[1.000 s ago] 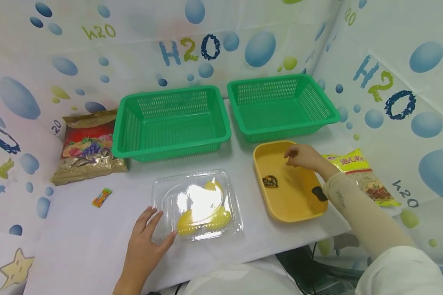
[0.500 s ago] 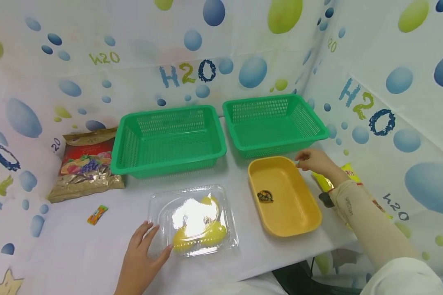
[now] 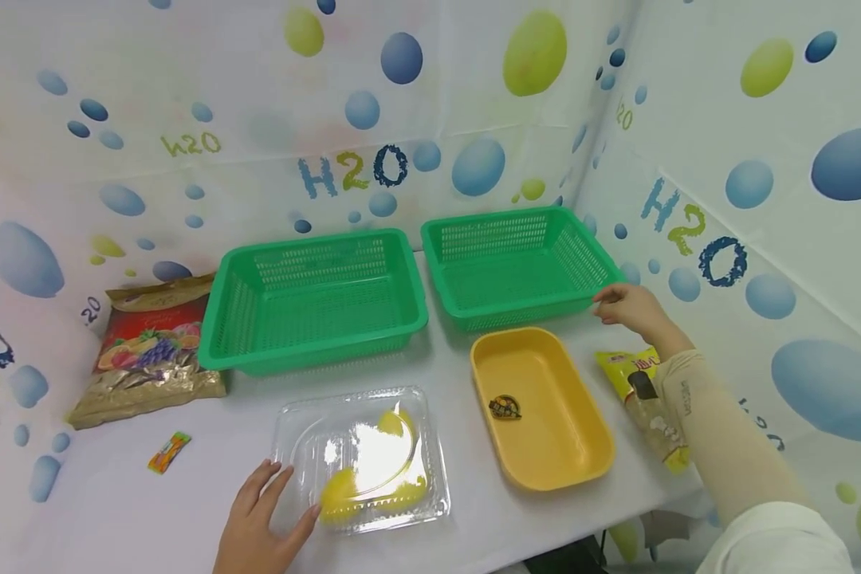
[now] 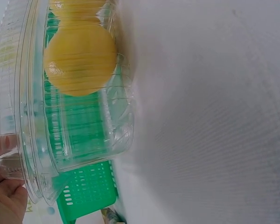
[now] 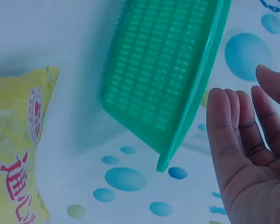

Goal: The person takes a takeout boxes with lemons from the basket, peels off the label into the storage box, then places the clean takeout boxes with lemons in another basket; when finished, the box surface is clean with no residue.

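Hovering, the right hand (image 3: 636, 311) curves loosely; the spread left hand (image 3: 261, 522) seemingly touches a clear box (image 3: 362, 458).

Head view bright; overhead light glares white on clear plastic clamshell (image 3: 362, 458) before me. My right-wrist view dimmer, bluish; soft shadow beside green basket (image 5: 149, 79).

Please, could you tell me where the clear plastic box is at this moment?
In the head view, the clear plastic box lies on the white table, left of the yellow tray and in front of the left green basket.
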{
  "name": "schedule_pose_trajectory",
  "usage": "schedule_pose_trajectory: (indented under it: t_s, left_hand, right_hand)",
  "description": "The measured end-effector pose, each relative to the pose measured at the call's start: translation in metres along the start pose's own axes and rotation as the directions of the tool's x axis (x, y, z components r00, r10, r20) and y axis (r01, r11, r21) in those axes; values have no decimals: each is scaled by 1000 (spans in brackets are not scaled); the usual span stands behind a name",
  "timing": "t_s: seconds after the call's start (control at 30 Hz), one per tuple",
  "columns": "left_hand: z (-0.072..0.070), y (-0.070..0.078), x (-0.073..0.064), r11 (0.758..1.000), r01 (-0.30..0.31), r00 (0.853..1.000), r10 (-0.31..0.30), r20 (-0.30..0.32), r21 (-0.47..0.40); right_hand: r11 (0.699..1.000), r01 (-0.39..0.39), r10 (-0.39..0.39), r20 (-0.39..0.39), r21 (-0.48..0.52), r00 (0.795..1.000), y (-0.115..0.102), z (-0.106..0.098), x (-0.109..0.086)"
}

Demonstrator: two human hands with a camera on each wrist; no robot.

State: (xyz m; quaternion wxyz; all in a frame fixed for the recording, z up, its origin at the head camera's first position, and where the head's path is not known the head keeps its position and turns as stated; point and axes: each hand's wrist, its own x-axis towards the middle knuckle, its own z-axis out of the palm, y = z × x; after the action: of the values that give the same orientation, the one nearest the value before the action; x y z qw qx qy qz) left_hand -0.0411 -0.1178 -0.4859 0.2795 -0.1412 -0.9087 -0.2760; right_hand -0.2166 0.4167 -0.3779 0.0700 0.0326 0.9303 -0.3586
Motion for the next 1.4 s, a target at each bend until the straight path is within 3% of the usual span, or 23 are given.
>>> schedule_pose_trajectory:
  t_s: [0.2, 0.43, 0.53, 0.63, 0.73, 0.97, 1.17, 1.4]
  left_hand:
    - [3, -1, -1, 998, 44, 999, -43, -20, 35]
    - [11, -3, -1, 999, -38, 995, 38, -95, 2]
    - [8, -1, -2, 1000, -14, 997, 15, -75, 18]
    - [5, 5, -3, 995, 59, 998, -58, -19, 82]
    - [3, 8, -3, 988, 93, 995, -96, 17, 123]
    - [6, 4, -2, 995, 46, 999, -44, -21, 83]
    - [8, 0, -4, 999, 0, 999, 2, -53, 36]
    - [7, -1, -4, 998, 6, 999, -3, -50, 59]
  right_hand:
    - [994, -20, 27, -57, 110, 998, 9, -9, 14]
    - [985, -91, 111, -136, 144, 984, 33, -19, 29]
    - [980, -120, 147, -169, 160, 975, 41, -19, 35]
    - [971, -151, 189, -206, 185, 960, 48, -19, 40]
    - [962, -180, 226, -231, 206, 946, 53, -19, 45]
    - [957, -207, 257, -258, 205, 931, 63, -16, 54]
    - [943, -243, 296, -236, 227, 926, 67, -14, 57]
    - [926, -271, 335, -244, 262, 910, 73, -11, 70]
